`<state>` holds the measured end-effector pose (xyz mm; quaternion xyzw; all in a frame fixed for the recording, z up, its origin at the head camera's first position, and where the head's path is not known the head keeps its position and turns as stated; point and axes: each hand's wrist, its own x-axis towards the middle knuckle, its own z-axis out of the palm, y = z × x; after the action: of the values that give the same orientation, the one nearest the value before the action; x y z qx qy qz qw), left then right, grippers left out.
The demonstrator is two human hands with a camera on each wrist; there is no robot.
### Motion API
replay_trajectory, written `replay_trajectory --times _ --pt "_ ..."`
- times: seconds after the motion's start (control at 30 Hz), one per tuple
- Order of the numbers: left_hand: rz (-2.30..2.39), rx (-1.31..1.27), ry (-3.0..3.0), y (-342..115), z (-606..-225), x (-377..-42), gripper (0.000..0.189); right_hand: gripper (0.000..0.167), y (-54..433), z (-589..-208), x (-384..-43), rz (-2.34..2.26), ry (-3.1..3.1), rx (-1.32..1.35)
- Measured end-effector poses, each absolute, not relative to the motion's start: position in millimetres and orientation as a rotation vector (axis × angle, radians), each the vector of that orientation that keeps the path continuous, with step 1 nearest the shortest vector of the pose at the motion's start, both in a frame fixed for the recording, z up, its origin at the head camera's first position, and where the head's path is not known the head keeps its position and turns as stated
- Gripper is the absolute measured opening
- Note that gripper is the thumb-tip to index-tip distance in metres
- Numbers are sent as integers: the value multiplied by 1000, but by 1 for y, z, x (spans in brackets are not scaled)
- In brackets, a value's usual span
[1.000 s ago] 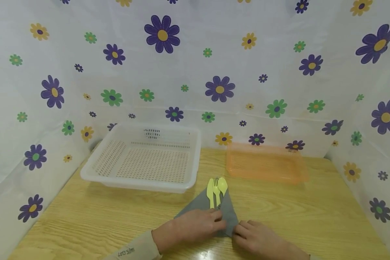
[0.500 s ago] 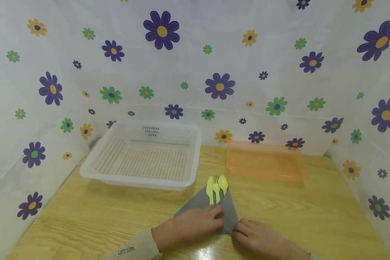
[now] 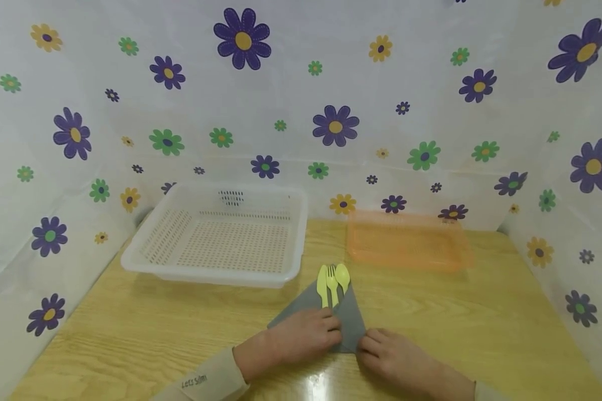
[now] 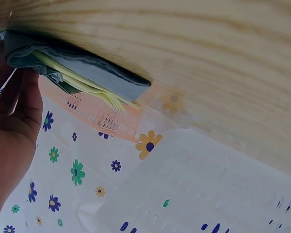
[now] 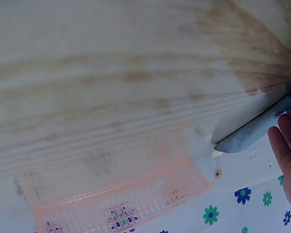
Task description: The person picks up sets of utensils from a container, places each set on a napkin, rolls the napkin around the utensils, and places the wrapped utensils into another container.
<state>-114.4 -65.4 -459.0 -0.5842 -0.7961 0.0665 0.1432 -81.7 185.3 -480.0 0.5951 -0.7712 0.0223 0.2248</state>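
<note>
On the wooden table a grey cloth napkin lies folded into a point. A yellow-green plastic knife, fork and spoon stick out of its far end, side by side, their lower parts covered. My left hand lies over the napkin's middle, fingers bent around the fold below the fork. At its lower right corner, my right hand pinches the edge with bent fingers. The left wrist view shows the layered napkin from the side, with cutlery between its layers.
A white perforated basket stands at the back left. To the back right is a shallow orange basket. White curtains with flower prints enclose the table at the back and sides.
The head view has tilted slightly, so everything sits a little higher in it. Both hands stay on the napkin, with hardly any movement relative to it.
</note>
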Motion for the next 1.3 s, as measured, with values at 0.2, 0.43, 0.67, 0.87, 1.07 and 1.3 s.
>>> replay_trajectory --times 0.2,0.43,0.67,0.87,1.07,1.3 --pt "131 -1655 -2311 -68 -460 -114 7 31 184 -480 -81 74 -2118 1619" --pt "189 -1638 -2362 -69 -455 -119 9 17 184 -479 -88 112 -2115 1596" --pt "149 -1699 -2386 -71 -453 -124 7 31 185 -478 -87 171 -2137 1611" --pt "-163 -1663 -2488 -72 -456 -123 9 20 186 -479 -84 189 -2132 1626" --pt "-284 -1616 -2639 -72 -458 -120 33 19 187 -479 -81 149 -2161 1647" --pt "-206 -1696 -2597 -72 -457 -124 26 24 192 -481 -83 108 -2170 1639"
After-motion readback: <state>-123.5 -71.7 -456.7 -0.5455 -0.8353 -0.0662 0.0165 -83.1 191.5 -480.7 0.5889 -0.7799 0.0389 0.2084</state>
